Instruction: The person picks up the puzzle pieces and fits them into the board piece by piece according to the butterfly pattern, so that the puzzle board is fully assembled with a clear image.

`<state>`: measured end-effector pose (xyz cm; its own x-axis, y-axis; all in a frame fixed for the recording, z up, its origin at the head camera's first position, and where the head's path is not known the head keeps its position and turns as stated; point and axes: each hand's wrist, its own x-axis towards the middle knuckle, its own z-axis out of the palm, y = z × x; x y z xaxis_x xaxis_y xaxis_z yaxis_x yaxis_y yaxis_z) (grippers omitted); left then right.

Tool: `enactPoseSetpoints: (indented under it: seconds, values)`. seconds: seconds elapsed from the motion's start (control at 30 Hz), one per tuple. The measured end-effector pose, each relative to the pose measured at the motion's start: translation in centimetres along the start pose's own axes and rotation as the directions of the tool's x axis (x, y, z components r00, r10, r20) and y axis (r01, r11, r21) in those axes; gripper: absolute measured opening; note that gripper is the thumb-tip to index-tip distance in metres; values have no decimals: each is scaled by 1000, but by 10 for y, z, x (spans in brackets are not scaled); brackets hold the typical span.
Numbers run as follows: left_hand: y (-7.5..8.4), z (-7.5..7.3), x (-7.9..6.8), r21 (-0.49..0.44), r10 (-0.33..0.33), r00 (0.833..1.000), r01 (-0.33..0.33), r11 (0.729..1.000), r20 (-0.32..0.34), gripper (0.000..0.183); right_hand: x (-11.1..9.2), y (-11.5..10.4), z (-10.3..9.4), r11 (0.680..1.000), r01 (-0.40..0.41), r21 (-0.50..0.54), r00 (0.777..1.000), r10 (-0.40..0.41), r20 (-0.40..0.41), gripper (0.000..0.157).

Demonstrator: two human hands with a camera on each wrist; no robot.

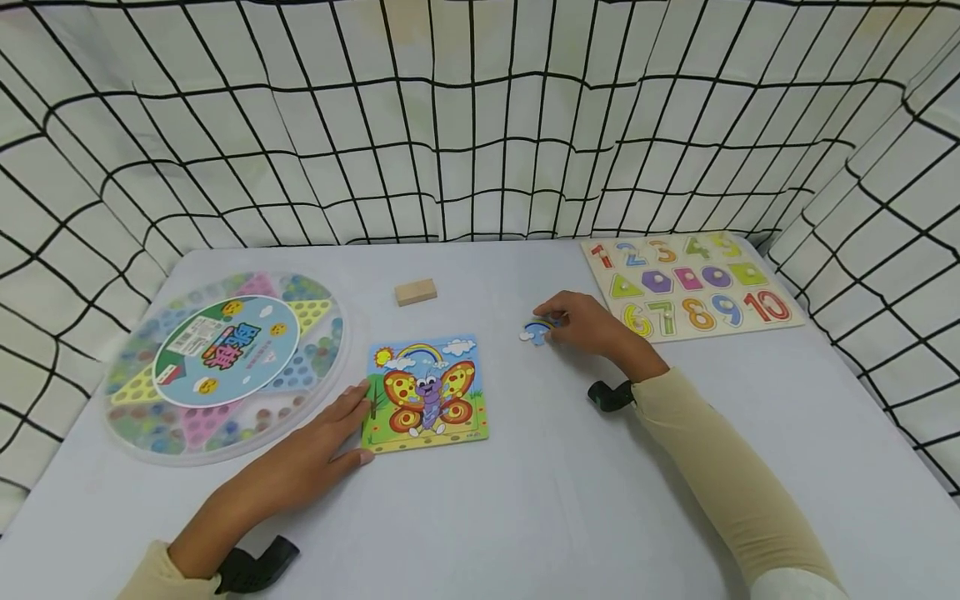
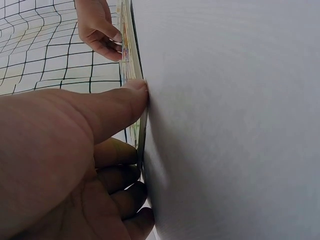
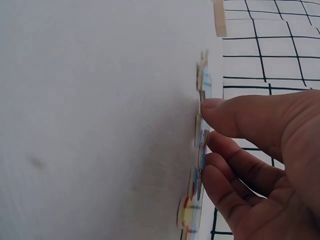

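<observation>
A butterfly jigsaw puzzle (image 1: 425, 392) lies flat on the white table, its picture showing a sun, rainbow and clouds. My left hand (image 1: 311, 458) rests against its left side, fingers along the edge and thumb by the near corner. In the left wrist view, the thumb (image 2: 120, 107) touches the board's rim. To the right of the puzzle, my right hand (image 1: 581, 323) pinches a small blue-and-white puzzle piece (image 1: 536, 332) with a rainbow on it. The right wrist view shows several thin pieces (image 3: 189, 212) edge-on at the fingertips; the hand partly covers them.
At the left lies a round Chinese checkers set (image 1: 225, 350) under a clear cover. A small wooden block (image 1: 416, 292) sits behind the puzzle. A number-and-shape board (image 1: 693, 287) is at the back right. Black netting (image 1: 472, 150) over white cloth borders the table.
</observation>
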<state>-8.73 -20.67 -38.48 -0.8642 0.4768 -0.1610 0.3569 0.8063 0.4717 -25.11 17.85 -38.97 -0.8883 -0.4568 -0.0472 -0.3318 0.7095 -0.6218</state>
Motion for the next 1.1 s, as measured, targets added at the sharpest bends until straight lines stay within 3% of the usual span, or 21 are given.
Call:
enactPoseSetpoints:
  seconds: [0.17,0.7,1.1]
  values:
    - [2,-2,2,-7,4,1000,-4,1000,1,70,2,-2,1,999,23,-46,1000,-24,-12,33]
    - [2,-2,2,-16,-16,1000,16,1000,8,70,1,-5,-10,998,-57,-40,998,57,-11,23]
    - [2,-1,2,-5,-18,1000,19,1000,21,70,1,-12,-8,997,42,61,995,-36,-89,17]
